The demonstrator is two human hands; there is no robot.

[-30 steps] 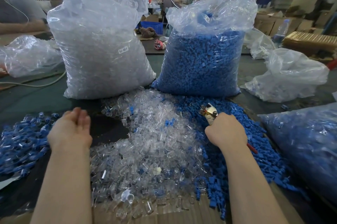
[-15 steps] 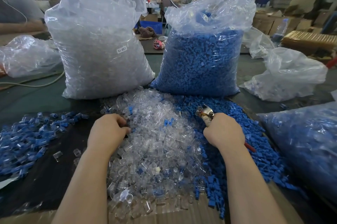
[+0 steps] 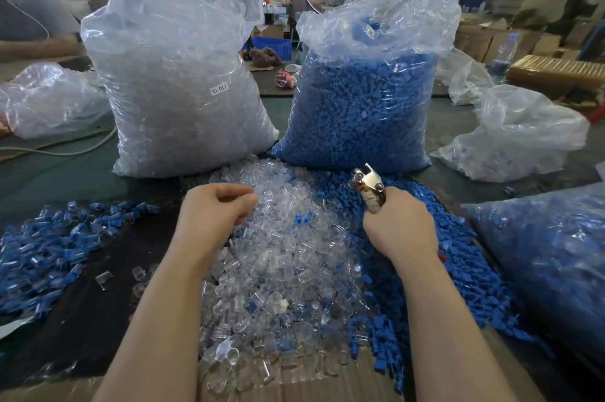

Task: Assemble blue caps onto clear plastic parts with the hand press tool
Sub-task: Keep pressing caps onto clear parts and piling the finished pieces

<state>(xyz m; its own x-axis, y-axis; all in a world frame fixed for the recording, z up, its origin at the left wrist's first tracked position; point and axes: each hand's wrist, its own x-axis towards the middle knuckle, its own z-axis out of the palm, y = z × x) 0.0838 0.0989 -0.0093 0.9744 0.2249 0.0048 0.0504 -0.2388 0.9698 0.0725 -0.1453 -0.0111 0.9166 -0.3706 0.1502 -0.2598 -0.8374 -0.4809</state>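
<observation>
Head-worn view, forward-down, close over hands (image 3: 401,228).

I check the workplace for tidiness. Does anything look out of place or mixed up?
Yes. Stray blue caps lie scattered within the clear parts pile, and a few clear parts sit apart on the dark mat.

The person's left hand (image 3: 216,208), flat and open near the scattered assembled blue-capped pieces (image 3: 49,251) a second ago, has swung right onto the heap of clear plastic parts (image 3: 288,257), fingers now curled; whether they hold anything is hidden.
</observation>
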